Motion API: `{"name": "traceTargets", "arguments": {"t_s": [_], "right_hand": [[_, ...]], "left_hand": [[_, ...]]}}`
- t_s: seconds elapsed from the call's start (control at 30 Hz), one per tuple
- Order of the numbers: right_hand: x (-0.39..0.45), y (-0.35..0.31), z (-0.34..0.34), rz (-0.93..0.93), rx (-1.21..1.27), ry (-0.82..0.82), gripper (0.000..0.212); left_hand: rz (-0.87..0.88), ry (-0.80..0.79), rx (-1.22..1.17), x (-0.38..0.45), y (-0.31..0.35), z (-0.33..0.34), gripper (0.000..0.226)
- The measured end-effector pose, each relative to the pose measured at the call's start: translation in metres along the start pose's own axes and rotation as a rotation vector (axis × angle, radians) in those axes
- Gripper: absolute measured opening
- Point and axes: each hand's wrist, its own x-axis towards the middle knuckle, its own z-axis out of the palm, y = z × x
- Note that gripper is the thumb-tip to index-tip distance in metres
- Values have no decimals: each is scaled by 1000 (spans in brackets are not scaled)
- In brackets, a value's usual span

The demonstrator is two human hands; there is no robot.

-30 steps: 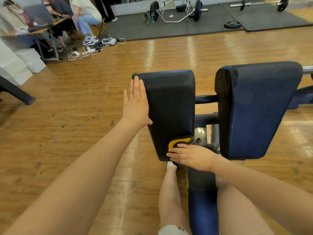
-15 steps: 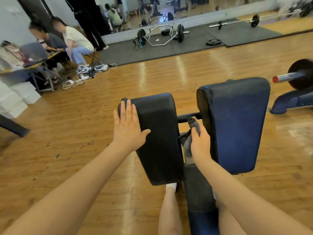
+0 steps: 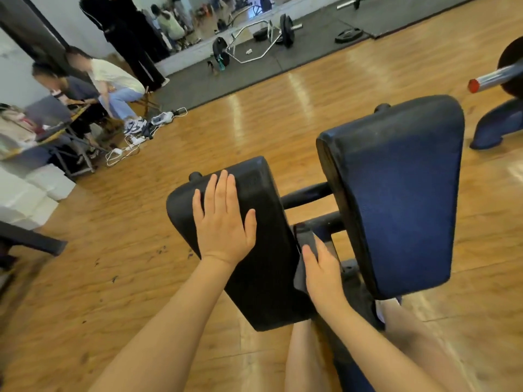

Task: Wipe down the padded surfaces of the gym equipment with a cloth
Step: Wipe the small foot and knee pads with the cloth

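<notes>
Two seated people (image 3: 93, 83) are at a table (image 3: 42, 134) far left, well apart from the work. Nearer, the left hand (image 3: 223, 219) lies flat on the top of the left pad (image 3: 254, 250), fingers straight and close together, thumb spread — steadying it, by the look of it. Just right of it, the right hand (image 3: 321, 271) presses a dark cloth (image 3: 304, 244) against that pad's inner side, in the gap between the pads; its fingers lie straight along the cloth, though the thumb is hidden. The step in hand seems to be wiping this inner face. Next, I judge, the cloth must cross to the right pad (image 3: 396, 199), which nothing touches. Count: two pads, one cloth, two hands — and one loaded bar (image 3: 492, 77) at far right.
</notes>
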Motion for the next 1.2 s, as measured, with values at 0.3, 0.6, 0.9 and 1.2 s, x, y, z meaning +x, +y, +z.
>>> {"name": "traceTargets", "arguments": {"t_s": [0.3,0.6,0.9,1.2], "right_hand": [[55,-45,43,-250,-148,-27,48],[35,-21,1,-9,-79,-101,18],[94,-87,48,-149,-14,-99,26],[47,-40,5,17,-70,-169,20]], "left_hand": [[8,35,15,1,-1,5,65],[-1,27,13,0,0,3,66],[8,30,-4,0,-3,6,66],[6,39,-8,0,-2,4,66]]}}
